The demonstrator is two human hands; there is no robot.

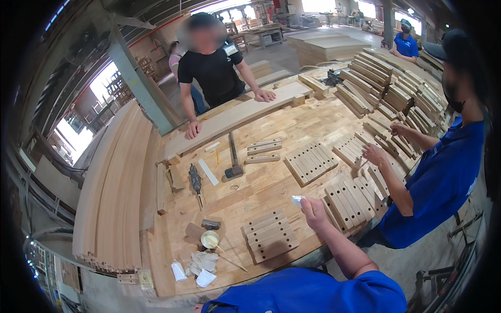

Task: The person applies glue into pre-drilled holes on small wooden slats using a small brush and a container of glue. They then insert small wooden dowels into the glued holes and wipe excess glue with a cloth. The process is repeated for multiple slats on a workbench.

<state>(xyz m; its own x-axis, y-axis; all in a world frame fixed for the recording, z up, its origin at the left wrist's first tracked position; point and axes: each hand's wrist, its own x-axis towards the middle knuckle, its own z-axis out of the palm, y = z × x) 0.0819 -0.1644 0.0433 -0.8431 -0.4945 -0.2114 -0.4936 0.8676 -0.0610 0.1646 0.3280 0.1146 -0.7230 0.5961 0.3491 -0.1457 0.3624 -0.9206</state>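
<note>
My right hand is raised over the near part of the wooden workbench, its fingers closed on a small white packet. What the packet contains cannot be made out. Below and left of it, drilled wooden strips lie side by side with dark holes at their ends. Another drilled row sits just right of my wrist. Of my left hand only a sliver shows at the lower edge, its fingers hidden. Two white packets rest by a crumpled cloth at the bench's near left.
A pot of pale paste with a stick, a power driver and a mallet are on the bench. Across it a person in black rests both hands on a long board. At right, a co-worker in blue handles strips near stacked wood.
</note>
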